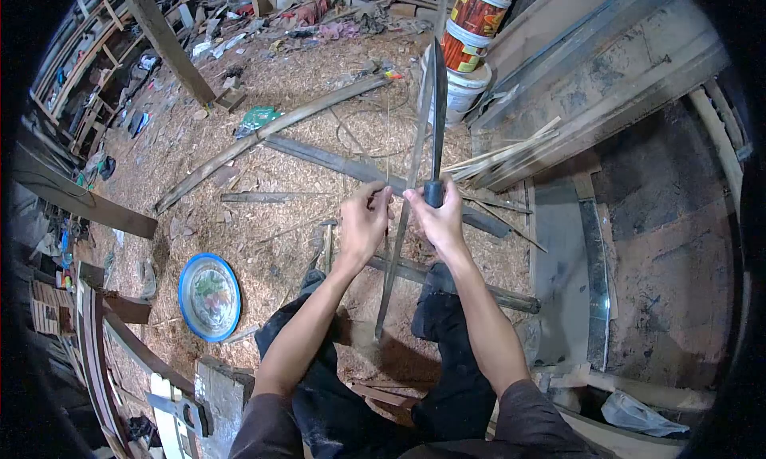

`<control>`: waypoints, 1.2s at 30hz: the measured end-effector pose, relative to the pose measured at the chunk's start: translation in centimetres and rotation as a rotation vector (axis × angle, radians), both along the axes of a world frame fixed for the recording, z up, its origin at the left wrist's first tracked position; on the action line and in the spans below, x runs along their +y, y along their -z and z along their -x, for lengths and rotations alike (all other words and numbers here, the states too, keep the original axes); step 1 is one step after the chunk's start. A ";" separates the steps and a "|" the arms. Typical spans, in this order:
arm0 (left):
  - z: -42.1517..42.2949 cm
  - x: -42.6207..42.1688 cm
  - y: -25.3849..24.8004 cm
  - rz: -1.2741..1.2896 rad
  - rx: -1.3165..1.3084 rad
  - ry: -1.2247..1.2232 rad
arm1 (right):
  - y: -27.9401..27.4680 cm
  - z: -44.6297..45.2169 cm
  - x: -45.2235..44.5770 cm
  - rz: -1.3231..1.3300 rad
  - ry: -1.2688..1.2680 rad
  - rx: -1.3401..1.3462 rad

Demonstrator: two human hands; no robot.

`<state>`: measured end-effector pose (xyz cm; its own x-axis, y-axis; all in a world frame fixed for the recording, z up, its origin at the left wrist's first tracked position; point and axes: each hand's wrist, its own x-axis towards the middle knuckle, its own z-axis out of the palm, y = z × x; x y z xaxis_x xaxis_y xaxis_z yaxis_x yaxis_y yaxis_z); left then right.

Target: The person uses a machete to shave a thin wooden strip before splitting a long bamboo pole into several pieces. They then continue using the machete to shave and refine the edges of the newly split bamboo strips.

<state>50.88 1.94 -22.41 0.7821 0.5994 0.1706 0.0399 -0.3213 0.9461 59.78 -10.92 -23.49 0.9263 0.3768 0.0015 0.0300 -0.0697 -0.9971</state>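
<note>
My right hand [437,212] is wrapped round the dark handle of a long knife [438,116], whose blade points up and away from me. Its thumb also rests near a long thin wooden strip [418,144], which runs upright between my hands and down between my knees. Close by on the left, my left hand [366,218] is closed in a pinch on a very thin stick [388,148] that rises above the fingertips. The fingertips of both hands nearly meet.
Wood shavings cover the floor [279,228]. Stacked buckets [467,40] stand at the upper right beside a bundle of strips [511,152]. Long beams [239,146] lie ahead. A blue-rimmed basin [210,297] and a saw [182,412] are at the left.
</note>
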 end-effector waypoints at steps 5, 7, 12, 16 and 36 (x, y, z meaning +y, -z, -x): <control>0.0 1.0 1.0 -0.026 -0.033 -0.066 | -0.2 -0.8 -1.3 0.052 0.029 -0.061; 0.0 1.6 1.5 -0.008 -0.070 -0.111 | -1.2 -0.9 -1.8 0.079 0.055 0.030; 0.4 1.7 0.1 0.003 -0.023 -0.123 | -0.1 -1.9 -2.4 0.058 0.105 -0.023; 0.1 3.3 1.8 -0.161 -0.073 -0.228 | 0.3 -2.5 -2.7 0.054 0.104 -0.082; 0.7 5.8 0.9 -0.039 0.166 -0.002 | 0.3 -5.3 -6.8 -0.063 0.396 0.080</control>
